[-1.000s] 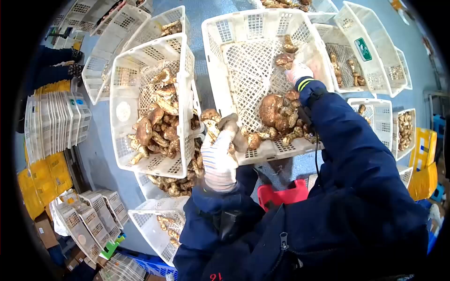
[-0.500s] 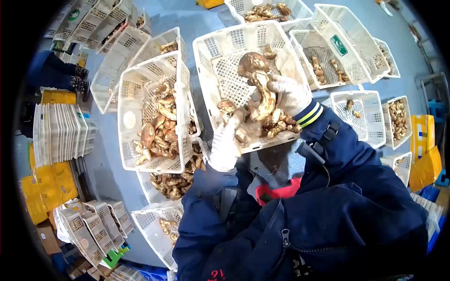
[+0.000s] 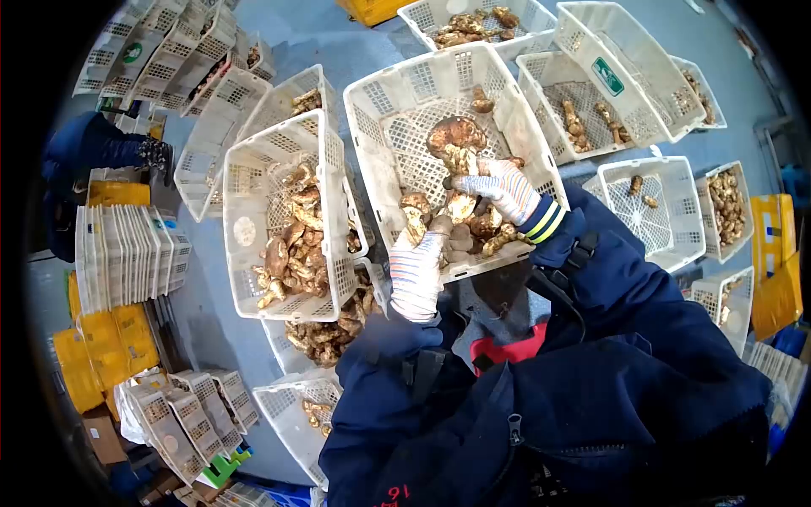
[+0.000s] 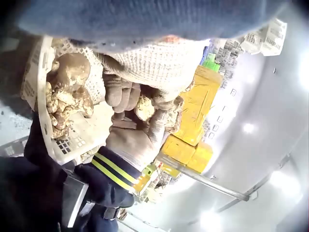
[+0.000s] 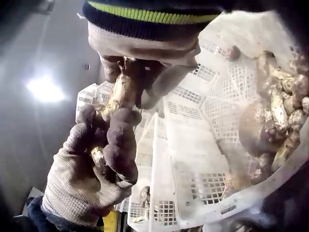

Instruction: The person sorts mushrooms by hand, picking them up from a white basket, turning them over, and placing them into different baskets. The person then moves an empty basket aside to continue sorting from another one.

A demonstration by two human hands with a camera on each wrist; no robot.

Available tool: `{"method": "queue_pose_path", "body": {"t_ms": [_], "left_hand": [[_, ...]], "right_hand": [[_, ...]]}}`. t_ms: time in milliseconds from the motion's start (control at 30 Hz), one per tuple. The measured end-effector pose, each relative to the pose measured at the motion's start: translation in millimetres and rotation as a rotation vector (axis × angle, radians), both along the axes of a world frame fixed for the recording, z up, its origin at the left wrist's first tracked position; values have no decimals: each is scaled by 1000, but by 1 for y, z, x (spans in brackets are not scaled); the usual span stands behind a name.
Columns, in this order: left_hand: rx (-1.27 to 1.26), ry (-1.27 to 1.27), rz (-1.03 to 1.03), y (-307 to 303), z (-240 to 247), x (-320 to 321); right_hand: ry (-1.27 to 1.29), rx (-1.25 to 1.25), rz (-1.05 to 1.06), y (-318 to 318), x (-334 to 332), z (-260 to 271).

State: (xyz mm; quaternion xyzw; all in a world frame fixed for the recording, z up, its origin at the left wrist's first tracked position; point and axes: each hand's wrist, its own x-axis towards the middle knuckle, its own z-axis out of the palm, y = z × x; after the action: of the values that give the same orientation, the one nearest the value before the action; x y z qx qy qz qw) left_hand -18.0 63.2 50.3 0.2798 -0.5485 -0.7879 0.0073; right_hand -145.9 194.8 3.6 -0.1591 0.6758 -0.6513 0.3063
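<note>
A pale-stemmed mushroom (image 5: 120, 94) is sitting over the middle crate (image 3: 422, 80), and your right hand (image 3: 507, 193) is holding it, the gloved fingers curling about its stem. Your left hand (image 3: 416, 275) is pinching a second mushroom (image 3: 415, 216) near the crate's front left corner; in the right wrist view its curled fingers are lying just beside the first stem, and whether they are touching it you cannot tell.

Half a second ago your right fingers were lying to the right of a long pale stem; now they are crossing over it and standing nearer your left hand. The left hand is keeping much the same place in the crate. That suggests you are handling one mushroom in each hand, close together, with neither yet set down.

Just beyond your right fingers, a large-capped mushroom (image 3: 456, 133) is resting in the crate, and farther up a small mushroom (image 3: 482, 103) is lying alone.

Outward, the left crate (image 3: 242, 194) is holding a heap of mushrooms, and the right crate (image 3: 680, 220) is holding a couple. A red stool-like object (image 3: 514, 348) is showing below, and yellow boxes (image 3: 89, 351) are standing far left.
</note>
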Motion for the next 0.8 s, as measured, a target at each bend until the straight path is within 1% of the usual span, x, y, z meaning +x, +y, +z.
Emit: {"method": "queue_pose_path", "body": {"t_ms": [33,133,200,233,267,300,333,367,433,467,500,567,633,667,767,800], "left_hand": [[5,-1,2,1,0,-1],[-35,-21,-37,-1,-7,-1],[-146,-31,-102,-1,-5,-1],[-202,-36,-133,-1,-4,-1],[-28,-45,-75,2,-9,-2],[13,-36,-61,0,-12,-1],[54,-27,-47,-2,-14,-1],[93,-18,-32,-3,-15,0],[184,-6,-3,-3,-11,-2],[237,5,12,-4,-11,-2],[291,15,26,-5,-12,-2],[-159,140,-152,-10,-20,3],[189,-26,-34,-10,-20,-1],[126,-20,-27,-7,-19,-1],[70,-25,-34,-5,-18,0],[66,-5,-43,-4,-17,0]], "right_hand": [[-109,-60,-11,-1,2,8],[-57,-8,-25,0,-2,2],[-32,18,-53,1,1,8],[44,37,-54,1,1,3],[121,56,-55,0,-1,-7],[199,75,-55,-3,-2,-10],[90,67,-11,-5,-3,-12],[43,-46,9,-3,-1,-14],[-52,-272,50,-6,9,14],[-207,-318,149,-4,9,13],[-282,-326,187,-3,8,11],[-339,-294,191,0,10,12],[-333,-301,138,-2,11,11],[-331,-304,110,-2,12,10],[-361,-206,78,-1,11,5],[-326,-211,63,-1,11,3]]}}
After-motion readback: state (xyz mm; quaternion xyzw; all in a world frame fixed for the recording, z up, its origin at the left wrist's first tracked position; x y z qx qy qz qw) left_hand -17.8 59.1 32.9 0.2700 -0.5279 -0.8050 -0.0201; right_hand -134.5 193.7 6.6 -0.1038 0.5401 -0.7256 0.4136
